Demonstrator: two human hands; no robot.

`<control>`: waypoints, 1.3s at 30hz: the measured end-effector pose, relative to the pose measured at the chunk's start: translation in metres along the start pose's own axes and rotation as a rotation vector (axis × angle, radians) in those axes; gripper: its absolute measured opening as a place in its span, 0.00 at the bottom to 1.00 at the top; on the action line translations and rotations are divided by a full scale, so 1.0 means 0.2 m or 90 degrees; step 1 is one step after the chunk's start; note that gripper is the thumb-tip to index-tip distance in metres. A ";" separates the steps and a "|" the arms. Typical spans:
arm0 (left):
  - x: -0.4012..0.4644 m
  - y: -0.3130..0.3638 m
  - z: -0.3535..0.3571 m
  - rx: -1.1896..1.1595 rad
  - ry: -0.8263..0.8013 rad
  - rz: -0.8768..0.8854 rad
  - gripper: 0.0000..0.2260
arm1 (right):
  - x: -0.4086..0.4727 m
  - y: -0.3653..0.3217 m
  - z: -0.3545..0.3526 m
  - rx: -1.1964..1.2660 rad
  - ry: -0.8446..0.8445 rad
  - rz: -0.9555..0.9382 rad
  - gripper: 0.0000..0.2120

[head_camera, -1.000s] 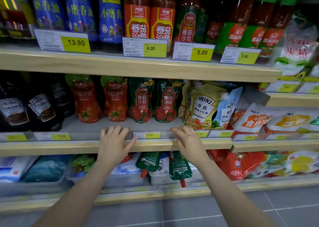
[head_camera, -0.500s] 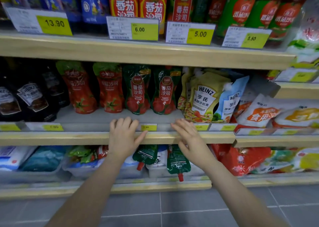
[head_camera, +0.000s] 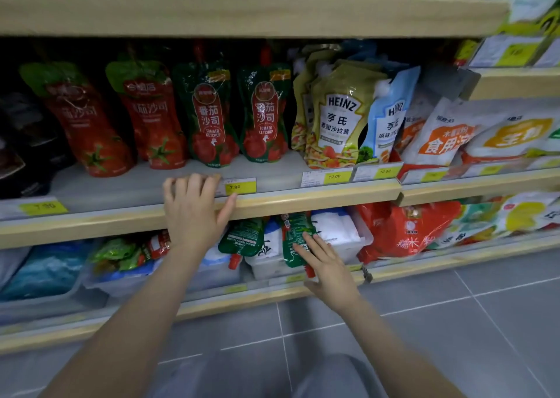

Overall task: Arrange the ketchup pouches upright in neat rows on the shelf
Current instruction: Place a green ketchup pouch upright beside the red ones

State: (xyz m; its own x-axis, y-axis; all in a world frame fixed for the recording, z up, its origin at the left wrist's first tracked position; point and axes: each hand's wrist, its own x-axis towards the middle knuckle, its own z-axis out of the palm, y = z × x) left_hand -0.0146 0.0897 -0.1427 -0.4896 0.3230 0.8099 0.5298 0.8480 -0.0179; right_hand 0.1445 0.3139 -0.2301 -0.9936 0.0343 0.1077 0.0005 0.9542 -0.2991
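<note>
Two red ketchup pouches (head_camera: 91, 125) and two green ketchup pouches (head_camera: 209, 116) stand upright in a row at the back of the middle shelf (head_camera: 303, 196). On the shelf below, two more green ketchup pouches hang upside down, spouts pointing down: one (head_camera: 242, 238) on the left, one (head_camera: 295, 243) on the right. My left hand (head_camera: 194, 209) rests flat on the middle shelf's front edge, fingers straight. My right hand (head_camera: 327, 264) is low, its straight fingers touching the right upside-down pouch.
Heinz salad dressing pouches (head_camera: 339, 116) stand right of the ketchup row. White and orange bags (head_camera: 448, 137) fill the shelf further right. Dark bottles (head_camera: 21, 143) stand at the left. Clear bins (head_camera: 348, 246) and red bags (head_camera: 406, 234) sit on the bottom shelf. Grey tiled floor (head_camera: 424, 337) lies below.
My right hand has left the middle shelf's edge and dropped to the upside-down green pouch on the lower shelf. The view has tilted downward. My left hand stays on the edge.
</note>
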 end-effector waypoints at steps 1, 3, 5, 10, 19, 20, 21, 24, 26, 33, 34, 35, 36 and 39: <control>0.00 0.00 0.00 -0.001 0.000 0.000 0.17 | 0.00 -0.01 0.01 0.002 0.018 0.006 0.35; 0.00 0.00 0.00 -0.005 0.003 -0.001 0.17 | -0.01 -0.01 0.03 0.017 0.031 0.001 0.32; 0.00 0.00 0.00 -0.009 0.001 0.001 0.17 | -0.02 -0.01 0.03 0.046 0.029 -0.013 0.31; 0.01 0.01 -0.03 -0.019 -0.009 -0.005 0.16 | -0.09 -0.03 -0.07 0.065 0.082 -0.074 0.24; 0.05 0.06 -0.16 -0.107 -0.244 0.020 0.36 | 0.04 -0.23 -0.68 0.168 0.193 -0.022 0.10; 0.06 0.05 -0.17 -0.125 -0.282 0.045 0.40 | 0.07 -0.26 -0.76 0.172 0.177 -0.013 0.10; 0.08 0.04 -0.18 -0.149 -0.312 0.065 0.43 | 0.10 -0.28 -0.82 0.168 0.161 -0.005 0.09; 0.07 0.04 -0.24 -0.306 -0.329 0.101 0.45 | 0.16 -0.33 -0.96 0.136 0.142 0.028 0.09; 0.04 0.13 -0.30 -0.457 -0.352 0.081 0.43 | 0.18 -0.37 -1.03 0.126 0.138 0.041 0.08; -0.07 0.46 -0.29 -0.625 -0.542 -0.195 0.31 | 0.21 -0.41 -1.10 0.259 0.064 0.069 0.07; -0.07 0.46 -0.27 -0.622 -0.554 -0.195 0.30 | 0.21 -0.41 -1.10 0.267 0.052 0.082 0.08; -0.07 0.45 -0.26 -0.623 -0.567 -0.190 0.31 | 0.21 -0.40 -1.09 0.286 0.042 0.103 0.08; -0.08 0.45 -0.25 -0.626 -0.575 -0.187 0.31 | 0.22 -0.39 -1.08 0.316 0.043 0.128 0.08; -0.07 0.43 -0.24 -0.639 -0.581 -0.204 0.29 | 0.21 -0.38 -1.03 0.419 0.092 0.165 0.07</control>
State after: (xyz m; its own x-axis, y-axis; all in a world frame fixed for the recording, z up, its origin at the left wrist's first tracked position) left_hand 0.0700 0.1380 -0.1279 -0.7501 0.6607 0.0277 0.3843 0.4015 0.8313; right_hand 0.1262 0.3035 -0.0074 -0.9457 0.3179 0.0675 0.1203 0.5352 -0.8361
